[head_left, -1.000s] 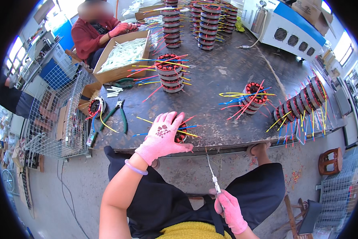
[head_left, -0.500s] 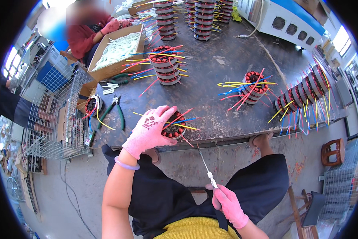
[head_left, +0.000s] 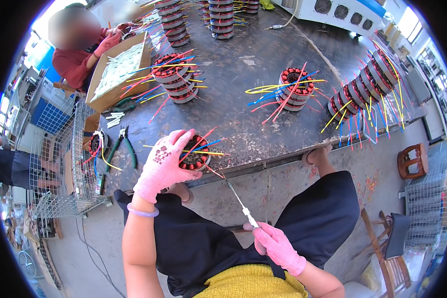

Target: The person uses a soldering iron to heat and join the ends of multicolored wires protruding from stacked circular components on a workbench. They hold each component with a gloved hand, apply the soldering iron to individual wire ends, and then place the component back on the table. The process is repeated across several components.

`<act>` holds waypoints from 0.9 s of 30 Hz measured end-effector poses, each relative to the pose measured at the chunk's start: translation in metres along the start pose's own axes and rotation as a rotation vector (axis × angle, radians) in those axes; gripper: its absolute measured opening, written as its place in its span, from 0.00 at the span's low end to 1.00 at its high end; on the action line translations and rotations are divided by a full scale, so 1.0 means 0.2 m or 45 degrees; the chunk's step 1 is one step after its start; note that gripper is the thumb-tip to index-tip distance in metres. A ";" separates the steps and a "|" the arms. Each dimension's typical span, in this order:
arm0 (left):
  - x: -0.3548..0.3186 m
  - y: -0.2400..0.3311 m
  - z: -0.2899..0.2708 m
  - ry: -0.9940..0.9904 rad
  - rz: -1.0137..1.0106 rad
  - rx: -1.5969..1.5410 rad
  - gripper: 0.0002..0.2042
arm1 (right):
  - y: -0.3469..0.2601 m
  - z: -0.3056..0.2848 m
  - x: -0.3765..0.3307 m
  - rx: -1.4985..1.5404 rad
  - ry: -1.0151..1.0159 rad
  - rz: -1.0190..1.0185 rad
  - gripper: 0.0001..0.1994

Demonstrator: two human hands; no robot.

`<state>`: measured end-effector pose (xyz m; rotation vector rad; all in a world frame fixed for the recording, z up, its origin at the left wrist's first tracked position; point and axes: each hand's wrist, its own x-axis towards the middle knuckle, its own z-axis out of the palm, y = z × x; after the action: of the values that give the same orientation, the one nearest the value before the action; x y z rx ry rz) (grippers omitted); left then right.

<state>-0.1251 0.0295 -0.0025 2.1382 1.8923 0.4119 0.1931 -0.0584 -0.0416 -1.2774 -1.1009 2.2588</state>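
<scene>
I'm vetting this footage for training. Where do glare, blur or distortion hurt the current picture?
Head view, upper right: glare washes out the window; head view, upper left: a blurred patch hides the co-worker's head; head view, rim: fisheye distortion ends in black corners; head view, middle: the left hand and wound stator look fairly sharp.

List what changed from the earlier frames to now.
Left hand slid left off the wound ring's top and grips its left side, baring more coils. A red lead, out of sight at first, now points at the tip of the thin tool. The view swung right. Nothing let go.

Same: right hand holds the tool; pliers lie on the table.
</scene>
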 end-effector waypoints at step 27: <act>0.00 -0.02 0.02 0.032 0.017 0.014 0.47 | -0.02 0.02 0.00 0.018 -0.013 -0.002 0.18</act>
<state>-0.1264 0.0291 -0.0079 2.1640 1.8991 0.4343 0.1897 -0.0581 -0.0365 -1.2597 -1.0871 2.2705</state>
